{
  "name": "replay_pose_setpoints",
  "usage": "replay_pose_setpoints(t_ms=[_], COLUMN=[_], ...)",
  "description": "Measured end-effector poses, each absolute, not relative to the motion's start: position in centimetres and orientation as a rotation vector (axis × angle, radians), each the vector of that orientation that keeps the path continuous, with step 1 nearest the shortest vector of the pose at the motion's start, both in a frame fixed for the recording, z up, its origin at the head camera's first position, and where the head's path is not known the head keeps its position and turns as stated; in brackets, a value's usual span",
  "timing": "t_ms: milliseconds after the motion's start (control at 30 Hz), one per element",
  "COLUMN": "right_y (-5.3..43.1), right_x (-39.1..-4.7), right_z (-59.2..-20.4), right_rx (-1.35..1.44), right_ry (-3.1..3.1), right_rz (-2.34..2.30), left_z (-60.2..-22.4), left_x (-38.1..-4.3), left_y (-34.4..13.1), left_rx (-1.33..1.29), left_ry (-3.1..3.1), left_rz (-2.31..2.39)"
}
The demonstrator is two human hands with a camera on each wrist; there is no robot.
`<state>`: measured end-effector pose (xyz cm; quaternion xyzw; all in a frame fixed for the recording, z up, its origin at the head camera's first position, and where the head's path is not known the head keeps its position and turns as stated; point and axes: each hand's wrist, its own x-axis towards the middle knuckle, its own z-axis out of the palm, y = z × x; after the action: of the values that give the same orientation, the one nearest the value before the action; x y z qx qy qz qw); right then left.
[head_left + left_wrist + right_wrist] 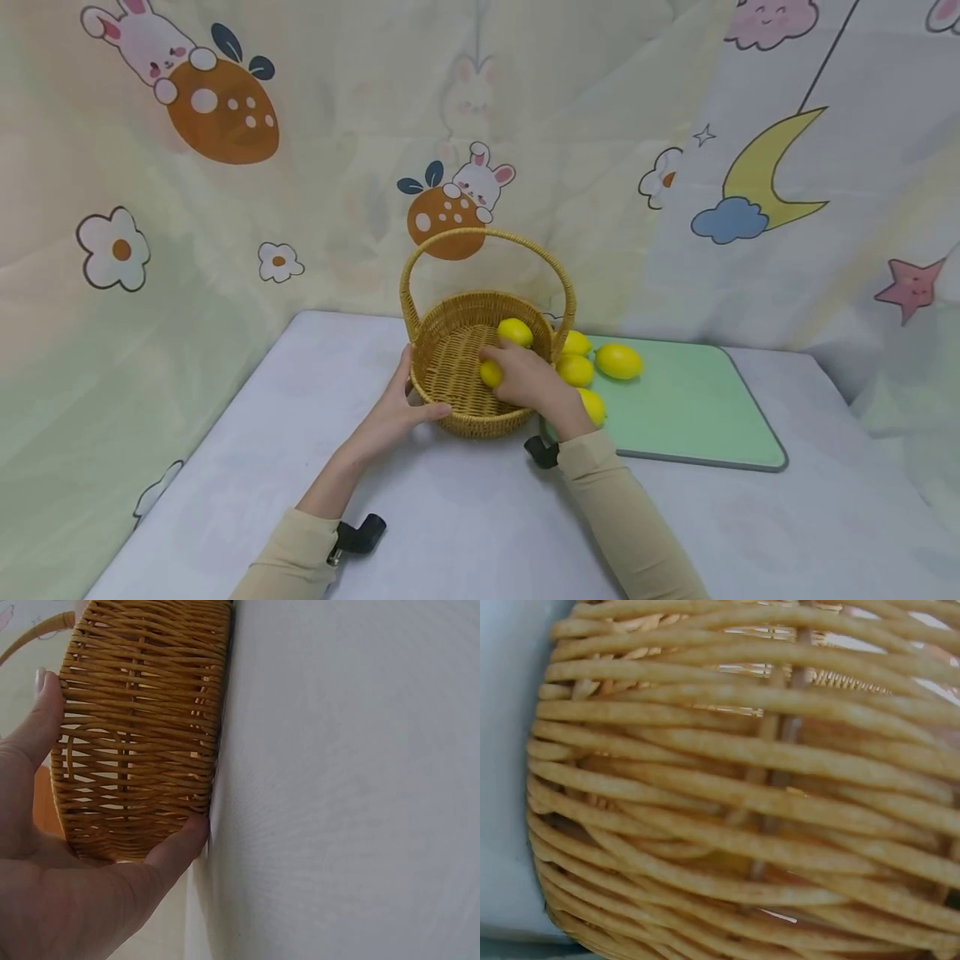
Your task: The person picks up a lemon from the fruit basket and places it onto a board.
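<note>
A woven wicker basket (448,367) with a tall arched handle stands on the white table. At its left side my left hand (392,418) grips the wall, thumb over the near rim; in the left wrist view the fingers of that hand (71,892) lie around the weave. Reaching over the right rim, my right hand (527,379) is down inside the basket and pinches a lemon (491,374). Another lemon (514,332) lies just beyond it in the basket. The right wrist view is filled by the basket's wall (727,757), which hides the right fingers.
Right of the basket lies a green cutting board (690,408) with a grey edge. Several lemons (618,361) rest on it, most of them close to the basket's right side. A printed cloth backdrop (337,208) hangs behind the table (480,508).
</note>
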<state>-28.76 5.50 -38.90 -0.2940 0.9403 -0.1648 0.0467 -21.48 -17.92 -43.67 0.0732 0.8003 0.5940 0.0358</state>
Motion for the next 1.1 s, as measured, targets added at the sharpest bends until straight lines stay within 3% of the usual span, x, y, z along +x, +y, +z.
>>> replay_pose_setpoints(t_ms=[1100], right_y=[12.8], right_x=[-25.1], right_z=[-34.0], right_rx=[-0.866], right_ry=[2.887], right_rz=[-0.874], left_z=[-43.9], left_x=[-21.7], left_y=[-18.0], left_rx=[0.187], left_ry=[2.468], left_rz=[1.771])
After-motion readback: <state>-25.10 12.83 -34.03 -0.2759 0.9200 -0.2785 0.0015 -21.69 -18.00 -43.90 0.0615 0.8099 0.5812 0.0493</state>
